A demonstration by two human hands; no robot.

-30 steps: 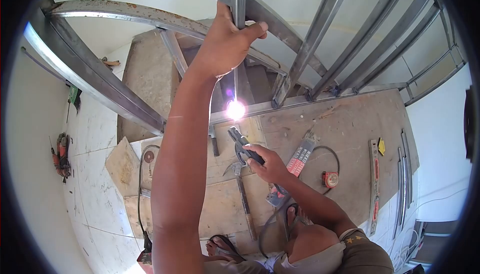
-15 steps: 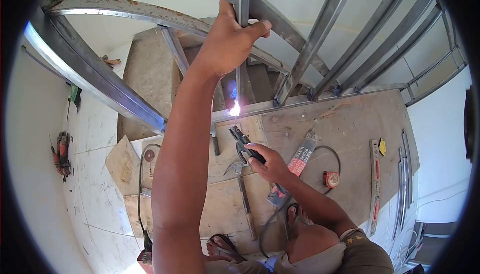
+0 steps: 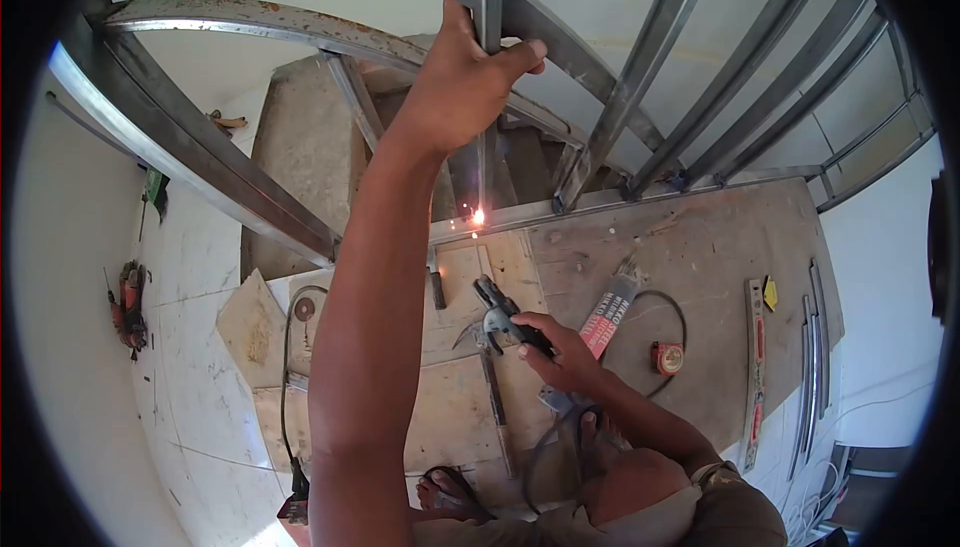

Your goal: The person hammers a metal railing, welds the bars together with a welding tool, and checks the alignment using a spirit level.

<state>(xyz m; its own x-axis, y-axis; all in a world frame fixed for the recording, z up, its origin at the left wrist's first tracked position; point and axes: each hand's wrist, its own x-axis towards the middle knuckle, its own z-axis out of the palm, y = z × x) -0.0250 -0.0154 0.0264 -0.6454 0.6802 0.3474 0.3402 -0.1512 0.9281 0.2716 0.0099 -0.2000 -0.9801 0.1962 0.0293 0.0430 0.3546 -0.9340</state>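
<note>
At the far edge of the floor boards, making a small glow and a few sparks with a thin rod at the foot of an upright bar, right by the bottom rail. For doing this well, probably wanting a short, even gap at the rod tip, a slow and steady wrist, and no sway in the bar; likely risking a leaning joint with any slackening up top. Also, by judgement, calling for gloves, having both hands bare so near to sparks. Clasping the bar high above the boards with the left grip, closing only as far as the bar's thickness allows and pointing the thumb out to the right side. Grasping the rod holder with the right grip, curling firmly round the black handle and aiming the nose toward the glow. Working over a hammer, lying on the boards toward the near edge, and just beside a packet of rods, with a tape measure sitting farther toward the right edge.
</note>
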